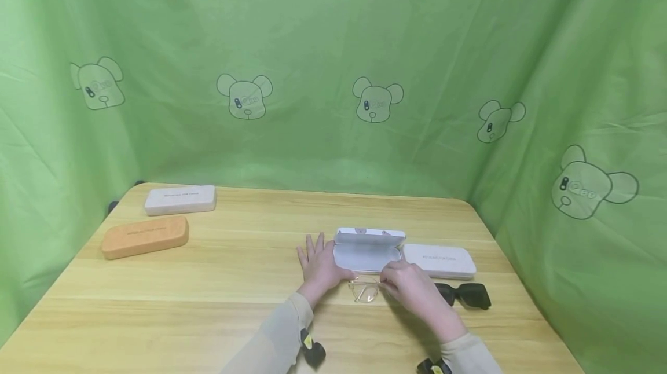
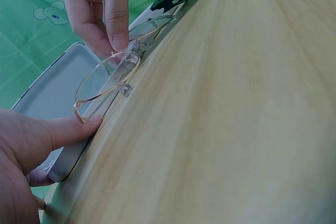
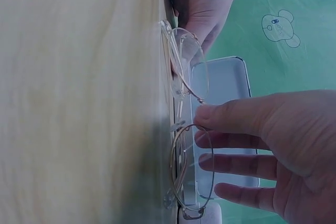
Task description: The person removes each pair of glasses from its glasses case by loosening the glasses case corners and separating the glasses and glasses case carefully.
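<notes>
Thin gold-rimmed eyeglasses (image 1: 365,291) with clear lenses stand just in front of an open glasses case (image 1: 367,259). My right hand (image 1: 414,290) pinches them at the bridge between thumb and forefinger; its other fingers extend over the case in the right wrist view. The lenses of the eyeglasses (image 3: 190,64) face the right wrist camera, and their temples fold behind. My left hand (image 1: 320,267) steadies the case's left end, thumb along the front edge and the other fingers spread straight. The case has a pale grey inside, with its patterned lid raised at the back.
Right of the open case lies a shut white case (image 1: 440,261), with black sunglasses (image 1: 471,295) in front of it, partly behind my right hand. At the table's far left are a grey-white case (image 1: 180,200) and an orange case (image 1: 146,237). Green curtains (image 1: 312,148) surround the table.
</notes>
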`<action>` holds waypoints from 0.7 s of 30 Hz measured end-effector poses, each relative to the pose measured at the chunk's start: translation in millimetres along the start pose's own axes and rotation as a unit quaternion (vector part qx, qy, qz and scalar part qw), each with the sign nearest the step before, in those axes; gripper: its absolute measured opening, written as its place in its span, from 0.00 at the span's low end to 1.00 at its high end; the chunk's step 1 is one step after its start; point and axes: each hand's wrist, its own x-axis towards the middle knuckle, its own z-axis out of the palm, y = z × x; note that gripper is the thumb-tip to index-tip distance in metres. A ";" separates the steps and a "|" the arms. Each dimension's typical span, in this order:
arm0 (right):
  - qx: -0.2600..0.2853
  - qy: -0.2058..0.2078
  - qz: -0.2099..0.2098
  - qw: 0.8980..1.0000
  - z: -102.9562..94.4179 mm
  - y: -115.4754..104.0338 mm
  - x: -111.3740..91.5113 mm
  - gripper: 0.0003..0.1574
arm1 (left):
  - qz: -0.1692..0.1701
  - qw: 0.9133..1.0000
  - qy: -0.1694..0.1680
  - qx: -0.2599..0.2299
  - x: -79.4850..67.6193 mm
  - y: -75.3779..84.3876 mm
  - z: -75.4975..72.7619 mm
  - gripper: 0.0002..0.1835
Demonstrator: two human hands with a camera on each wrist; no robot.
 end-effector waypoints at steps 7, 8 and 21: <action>0.004 -0.011 0.003 1.000 1.4 -0.2 -0.3 0.07 | -0.001 1.000 0.000 0.005 0.0 0.1 -0.2 0.50; 0.004 -0.013 0.005 1.000 1.6 -0.2 -0.4 0.07 | -0.001 1.000 -0.001 0.006 0.0 0.1 -0.2 0.50; 0.002 -0.011 0.003 1.000 3.2 -0.5 -0.3 0.07 | 0.005 1.000 -0.001 0.006 -1.7 1.2 -1.9 0.50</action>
